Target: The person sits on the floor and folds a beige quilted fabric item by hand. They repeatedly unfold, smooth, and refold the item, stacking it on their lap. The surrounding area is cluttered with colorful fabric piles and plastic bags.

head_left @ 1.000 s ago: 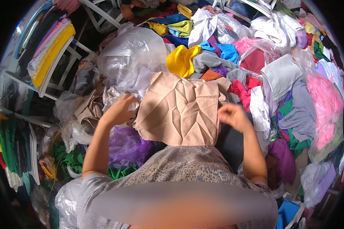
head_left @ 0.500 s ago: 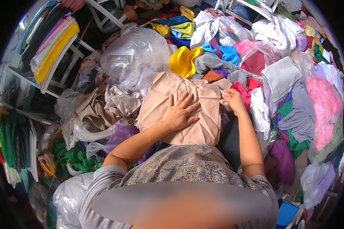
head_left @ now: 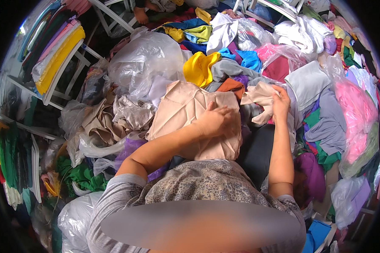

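A stack of creased beige cloth (head_left: 177, 105) lies across my lap. My left hand (head_left: 215, 121) rests over its right part, fingers loosely stretched out and not gripping anything visible. Off the stack's upper right side, my right hand (head_left: 281, 103) pinches a smaller crumpled beige cloth piece (head_left: 261, 97) between thumb and fingers. That piece hangs apart from the stack, in front of a rust-brown cloth (head_left: 232, 87).
Heaped garments and plastic bags surround me. A clear plastic bag (head_left: 147, 63) and a yellow cloth (head_left: 200, 68) lie ahead. White racks with folded cloths (head_left: 61, 59) stand at left. A pink bagged bundle (head_left: 354, 114) sits at right. Another person's hand (head_left: 140, 14) shows at the top.
My right hand has moved right and up, drawing the small beige piece away from the stack. My left hand has slid right, its fingers less spread than before.
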### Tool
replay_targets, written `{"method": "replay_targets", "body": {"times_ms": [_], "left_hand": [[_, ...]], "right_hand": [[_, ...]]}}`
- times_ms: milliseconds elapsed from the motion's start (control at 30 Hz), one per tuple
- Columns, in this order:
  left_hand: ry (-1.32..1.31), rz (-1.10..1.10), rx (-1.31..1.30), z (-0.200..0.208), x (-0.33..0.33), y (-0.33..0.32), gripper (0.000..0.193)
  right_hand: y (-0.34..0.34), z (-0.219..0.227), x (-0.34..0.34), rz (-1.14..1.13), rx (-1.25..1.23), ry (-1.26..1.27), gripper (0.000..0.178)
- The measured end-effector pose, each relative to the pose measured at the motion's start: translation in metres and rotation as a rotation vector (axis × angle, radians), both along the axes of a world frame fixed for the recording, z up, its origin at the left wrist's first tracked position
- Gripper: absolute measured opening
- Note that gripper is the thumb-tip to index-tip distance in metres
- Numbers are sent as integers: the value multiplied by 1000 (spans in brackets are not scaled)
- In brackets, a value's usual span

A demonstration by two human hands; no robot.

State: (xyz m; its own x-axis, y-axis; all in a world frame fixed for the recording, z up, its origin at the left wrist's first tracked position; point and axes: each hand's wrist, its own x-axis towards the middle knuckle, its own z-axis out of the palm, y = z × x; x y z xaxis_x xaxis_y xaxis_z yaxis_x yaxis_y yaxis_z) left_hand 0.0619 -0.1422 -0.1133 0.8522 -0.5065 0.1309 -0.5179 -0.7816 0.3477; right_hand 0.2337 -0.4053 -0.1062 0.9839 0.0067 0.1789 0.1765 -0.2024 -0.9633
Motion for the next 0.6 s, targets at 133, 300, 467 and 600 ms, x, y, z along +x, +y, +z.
{"method": "replay_targets", "body": {"times_ms": [133, 300, 467, 600], "left_hand": [[-157, 128, -485, 55, 34, 13, 49], [31, -12, -854, 127, 77, 37, 66], [865, -338, -918, 160, 81, 62, 77], [877, -502, -1025, 147, 64, 65, 75]], "right_hand": [[8, 63, -21, 403, 317, 4, 33], [35, 143, -59, 750, 241, 7, 30], [46, 163, -62, 890, 218, 38, 25], [43, 144, -43, 918, 461, 88, 21]]}}
